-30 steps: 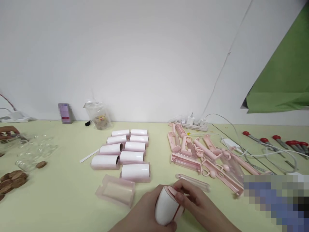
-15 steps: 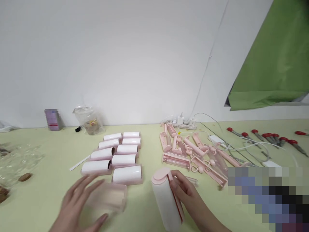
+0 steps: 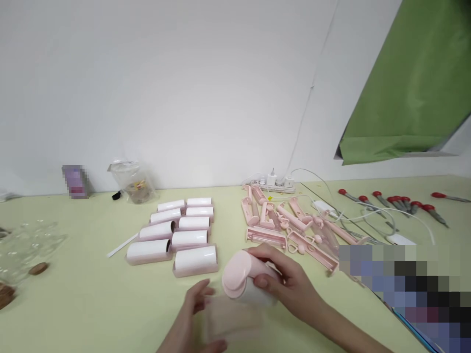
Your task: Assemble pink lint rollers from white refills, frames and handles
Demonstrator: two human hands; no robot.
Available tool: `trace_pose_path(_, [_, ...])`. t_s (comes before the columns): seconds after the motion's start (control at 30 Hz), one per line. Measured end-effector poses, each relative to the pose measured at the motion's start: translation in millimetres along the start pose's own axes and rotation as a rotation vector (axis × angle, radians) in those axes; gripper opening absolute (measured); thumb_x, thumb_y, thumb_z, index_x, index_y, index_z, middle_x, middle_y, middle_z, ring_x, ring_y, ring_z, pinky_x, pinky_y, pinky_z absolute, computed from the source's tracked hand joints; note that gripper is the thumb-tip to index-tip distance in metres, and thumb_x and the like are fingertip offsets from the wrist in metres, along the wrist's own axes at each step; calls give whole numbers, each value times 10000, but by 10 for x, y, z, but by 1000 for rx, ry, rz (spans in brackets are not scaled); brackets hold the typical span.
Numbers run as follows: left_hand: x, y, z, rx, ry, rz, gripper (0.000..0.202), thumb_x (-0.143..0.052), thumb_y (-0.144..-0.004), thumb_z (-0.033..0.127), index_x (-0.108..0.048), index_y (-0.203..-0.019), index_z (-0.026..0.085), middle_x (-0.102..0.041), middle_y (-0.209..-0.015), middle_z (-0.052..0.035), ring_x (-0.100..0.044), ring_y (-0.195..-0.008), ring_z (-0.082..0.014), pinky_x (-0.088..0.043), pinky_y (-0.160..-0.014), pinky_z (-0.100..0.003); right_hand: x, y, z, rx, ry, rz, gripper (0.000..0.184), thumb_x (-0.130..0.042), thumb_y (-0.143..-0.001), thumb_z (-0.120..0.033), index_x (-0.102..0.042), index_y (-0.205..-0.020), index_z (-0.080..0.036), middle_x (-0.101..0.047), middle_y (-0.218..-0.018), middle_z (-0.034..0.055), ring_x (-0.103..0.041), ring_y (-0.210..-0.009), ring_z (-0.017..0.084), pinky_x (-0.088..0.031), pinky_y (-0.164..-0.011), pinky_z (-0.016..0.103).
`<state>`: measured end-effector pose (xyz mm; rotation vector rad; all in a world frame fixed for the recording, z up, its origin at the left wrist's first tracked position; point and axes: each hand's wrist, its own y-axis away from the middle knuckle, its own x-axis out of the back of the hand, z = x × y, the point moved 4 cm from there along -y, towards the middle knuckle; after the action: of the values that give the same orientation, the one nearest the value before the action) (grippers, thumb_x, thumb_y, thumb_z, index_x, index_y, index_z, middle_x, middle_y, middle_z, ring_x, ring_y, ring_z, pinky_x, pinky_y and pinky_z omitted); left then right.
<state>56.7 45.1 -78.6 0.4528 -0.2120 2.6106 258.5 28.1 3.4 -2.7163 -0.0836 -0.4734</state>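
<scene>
My right hand (image 3: 290, 284) is closed around a pink-and-white lint roller (image 3: 235, 277), its round pink end cap turned toward the left. Low in front of me, my left hand (image 3: 193, 318) has its fingers and thumb curved around the left end of a see-through pinkish cover (image 3: 233, 318). Motion blurs this cover, and it lies just beneath the roller. Beyond my hands, white lint rolls (image 3: 196, 259) rest in pinkish cases in two columns. Pink plastic roller handles (image 3: 267, 237) and frames lie loosely heaped beyond my right hand.
A power strip (image 3: 275, 187) with chargers and white cables sits against the wall. Red-ended grey tools (image 3: 401, 202) are spread at the right. A clear plastic bag (image 3: 134, 184) stands at the back left, and clear plastic pieces (image 3: 31, 245) cover the far left.
My left hand has moved right with the clear cover, up to the roller. My right hand has tipped the roller from nearly upright, so its end cap faces me more.
</scene>
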Motion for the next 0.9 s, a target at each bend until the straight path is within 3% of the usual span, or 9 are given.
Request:
trace_pose_path(0.13, [-207, -275, 278, 74, 18, -154, 789, -649, -599, 162, -191, -1239, 211, -442, -1200, -84, -409, -1118, -238, -343, -940, -367, -62, -55, -104, 101, 359, -185, 278, -543, -794, -381, -563, -1036, -246, -606, -882, 35, -551, -812, 174, -433, -693, 279])
trace_pose_path(0.3, [-242, -370, 144, 56, 146, -248, 834, -695, -572, 146, -183, -1228, 207, -447, -1165, -88, -436, -1077, -225, -350, -918, -360, -198, 4, -43, 184, 702, -266, 248, -492, -824, -359, -570, -1017, -225, -594, -791, 42, -538, -720, 179, -416, -589, 267])
trace_pose_path(0.43, [-252, -366, 17, 44, 200, -262, 763, -721, -563, 155, -268, -1175, 209, -460, -1148, -82, -426, -1087, -233, -343, -917, -373, -231, 49, -9, 179, 711, -279, 237, -480, -834, -353, -558, -1025, -236, -588, -771, 34, -545, -684, 164, -424, -563, 246])
trace_pose_path(0.6, [-236, -366, 116, -48, 222, -274, 677, -726, -570, 165, -351, -1133, 200, -477, -1125, -63, -441, -1060, -217, -351, -913, -365, -202, 64, -9, 206, 722, -274, 292, -479, -841, -343, -502, -1122, -266, -583, -792, 31, -547, -686, 163, -426, -559, 254])
trace_pose_path(0.9, [-229, -364, 89, -41, 122, -262, 642, -724, -588, 216, -366, -1120, 206, -458, -1127, -64, -426, -1065, -212, -330, -929, -357, -318, 107, 112, 236, 751, -317, 303, -486, -834, -359, -517, -1117, -255, -606, -846, 58, -555, -724, 184, -445, -583, 276])
